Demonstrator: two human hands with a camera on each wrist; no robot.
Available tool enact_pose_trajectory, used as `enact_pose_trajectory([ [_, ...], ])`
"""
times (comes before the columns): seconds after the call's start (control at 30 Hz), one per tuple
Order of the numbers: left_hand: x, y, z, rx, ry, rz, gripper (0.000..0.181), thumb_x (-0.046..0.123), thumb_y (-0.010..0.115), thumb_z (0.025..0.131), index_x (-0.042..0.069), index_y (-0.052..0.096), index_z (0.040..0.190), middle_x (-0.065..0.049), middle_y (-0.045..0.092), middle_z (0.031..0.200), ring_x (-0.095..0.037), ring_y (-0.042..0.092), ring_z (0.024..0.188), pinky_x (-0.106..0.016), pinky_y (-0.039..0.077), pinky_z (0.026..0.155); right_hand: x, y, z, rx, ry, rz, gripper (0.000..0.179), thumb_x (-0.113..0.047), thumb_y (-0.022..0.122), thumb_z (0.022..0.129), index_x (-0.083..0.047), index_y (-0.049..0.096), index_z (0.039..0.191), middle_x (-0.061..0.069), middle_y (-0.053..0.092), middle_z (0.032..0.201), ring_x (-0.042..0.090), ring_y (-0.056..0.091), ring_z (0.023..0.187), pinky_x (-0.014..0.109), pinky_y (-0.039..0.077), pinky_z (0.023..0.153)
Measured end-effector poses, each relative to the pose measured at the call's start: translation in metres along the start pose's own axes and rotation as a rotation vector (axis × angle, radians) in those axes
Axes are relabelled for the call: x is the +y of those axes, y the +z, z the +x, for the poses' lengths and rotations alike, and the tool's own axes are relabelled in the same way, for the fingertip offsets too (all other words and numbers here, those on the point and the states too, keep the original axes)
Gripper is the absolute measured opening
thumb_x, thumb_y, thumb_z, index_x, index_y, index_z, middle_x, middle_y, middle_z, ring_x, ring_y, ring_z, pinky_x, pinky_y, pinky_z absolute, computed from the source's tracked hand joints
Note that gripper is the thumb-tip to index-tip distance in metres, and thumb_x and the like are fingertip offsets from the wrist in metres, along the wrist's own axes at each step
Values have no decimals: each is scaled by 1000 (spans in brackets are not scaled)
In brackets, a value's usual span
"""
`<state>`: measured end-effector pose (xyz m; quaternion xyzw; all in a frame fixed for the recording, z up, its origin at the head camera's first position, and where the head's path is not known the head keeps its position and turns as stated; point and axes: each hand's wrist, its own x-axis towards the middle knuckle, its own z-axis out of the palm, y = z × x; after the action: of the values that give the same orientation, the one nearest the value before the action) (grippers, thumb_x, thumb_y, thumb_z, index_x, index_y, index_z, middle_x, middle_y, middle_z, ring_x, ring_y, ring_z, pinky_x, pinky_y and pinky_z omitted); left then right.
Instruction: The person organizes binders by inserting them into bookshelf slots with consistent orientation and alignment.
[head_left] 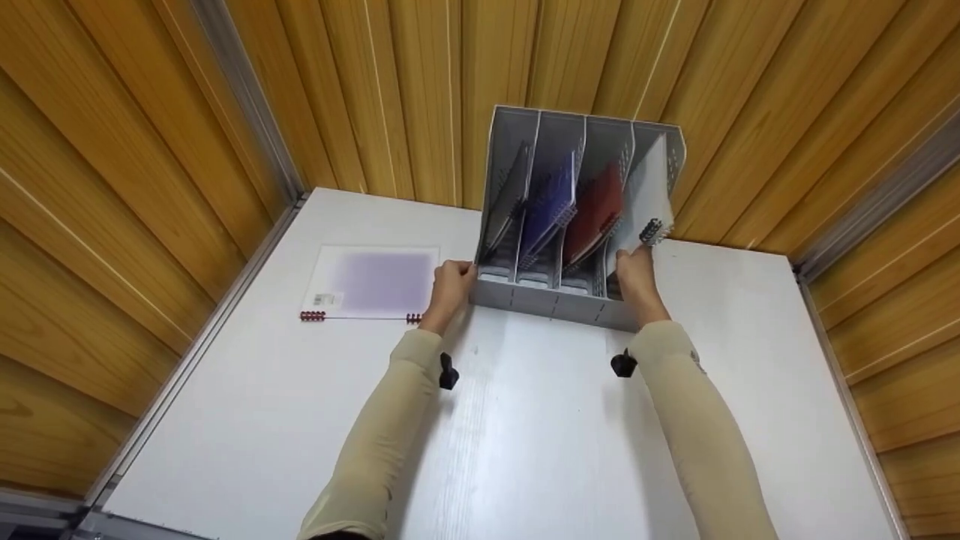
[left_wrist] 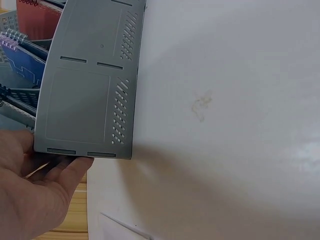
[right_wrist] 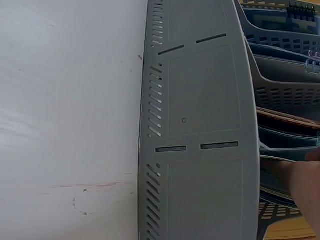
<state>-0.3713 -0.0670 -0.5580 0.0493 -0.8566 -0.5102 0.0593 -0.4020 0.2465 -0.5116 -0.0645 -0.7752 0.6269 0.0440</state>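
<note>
A grey file organizer [head_left: 551, 305] with upright dividers stands at the back of the table. My left hand [head_left: 450, 291] grips its front left corner; in the left wrist view that hand [left_wrist: 40, 187] has its fingers at the end of the grey wall [left_wrist: 77, 110]. My right hand [head_left: 637, 283] reaches into the rightmost compartment and holds a pale spiral notebook [head_left: 646, 187] low down, under its black rings. In the right wrist view the fingertips are partly hidden behind notebook edges. A dark notebook [head_left: 508, 202], a blue notebook [head_left: 551, 202] and a red notebook [head_left: 596, 210] lean in the other compartments.
A clear-covered notebook [head_left: 382, 281] with a purplish page and red rings lies flat on the white table [head_left: 525, 420], left of the organizer. Wood-slat walls [head_left: 420, 90] rise close behind and on both sides, with metal rails [head_left: 247, 97] at the corners.
</note>
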Motion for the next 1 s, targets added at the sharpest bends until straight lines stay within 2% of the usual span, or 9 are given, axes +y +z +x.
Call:
enact_pose_trajectory([
  [0.13, 2, 1, -2, -26, -11, -5, 25, 14, 59, 101, 1, 78, 92, 2, 56, 71, -12, 47, 64, -24, 35, 56, 3, -1, 2, 39, -13, 97, 55, -1, 33, 106, -1, 21, 160, 17, 30, 163, 25, 25, 152, 33, 19, 124],
  [0.23, 4, 1, -3, -40, -13, 0, 24, 15, 59, 102, 3, 79, 97, 0, 59, 75, -13, 49, 66, -24, 37, 57, 5, -4, 4, 71, 11, 93, 51, -4, 34, 108, 2, 25, 158, 18, 35, 160, 25, 30, 150, 33, 24, 123],
  [0.37, 6, 1, -2, -28, -11, 1, 24, 14, 59, 101, 3, 79, 93, -1, 60, 75, -14, 49, 66, -25, 37, 58, 4, -7, 4, 59, 44, -19, 46, -10, 37, 109, 8, 34, 151, 23, 44, 150, 25, 42, 138, 33, 34, 115],
  [0.53, 5, 0, -2, -35, -10, 7, 24, 14, 59, 101, 4, 80, 94, 1, 59, 73, -13, 48, 65, -24, 37, 57, 3, -15, -4, 32, 77, -213, 32, -16, 42, 108, 9, 51, 125, 13, 52, 110, 19, 48, 94, 28, 43, 80],
  [0.63, 3, -1, -2, -37, -1, 1, 32, 15, 58, 102, 4, 69, 74, 3, 50, 64, -12, 43, 59, -25, 32, 53, 4, -20, -10, 17, 62, -275, 25, -14, 43, 106, 7, 54, 114, 12, 54, 101, 19, 54, 88, 21, 45, 70],
  [0.7, 1, -2, -1, -38, 5, -6, 39, 15, 57, 102, 8, 55, 64, 4, 42, 58, -11, 39, 55, -25, 30, 51, 3, -22, -14, 8, 51, -277, 25, -11, 42, 105, 9, 55, 112, 16, 57, 103, 23, 61, 91, 19, 51, 71],
  [0.77, 0, -2, -1, -38, 8, -10, 44, 15, 57, 102, 13, 44, 60, 5, 35, 55, -11, 35, 53, -25, 27, 50, 2, -24, -17, 4, 46, -248, 27, -8, 41, 105, 12, 55, 117, 21, 59, 110, 24, 65, 98, 22, 56, 82],
  [0.87, -1, -2, 0, -28, 8, -16, 46, 14, 58, 102, 17, 44, 58, 6, 35, 54, -10, 34, 52, -25, 26, 50, 1, -25, -19, 6, 57, -176, 28, -5, 40, 105, 15, 54, 120, 25, 58, 114, 16, 66, 92, 31, 56, 95],
  [1.0, -1, -3, 0, -19, 4, -17, 42, 14, 59, 101, 15, 49, 60, 6, 37, 55, -11, 35, 54, -25, 28, 50, 2, -26, -18, 19, 77, -116, 26, -3, 40, 105, 16, 54, 118, 23, 57, 108, 6, 66, 82, 34, 54, 97],
])
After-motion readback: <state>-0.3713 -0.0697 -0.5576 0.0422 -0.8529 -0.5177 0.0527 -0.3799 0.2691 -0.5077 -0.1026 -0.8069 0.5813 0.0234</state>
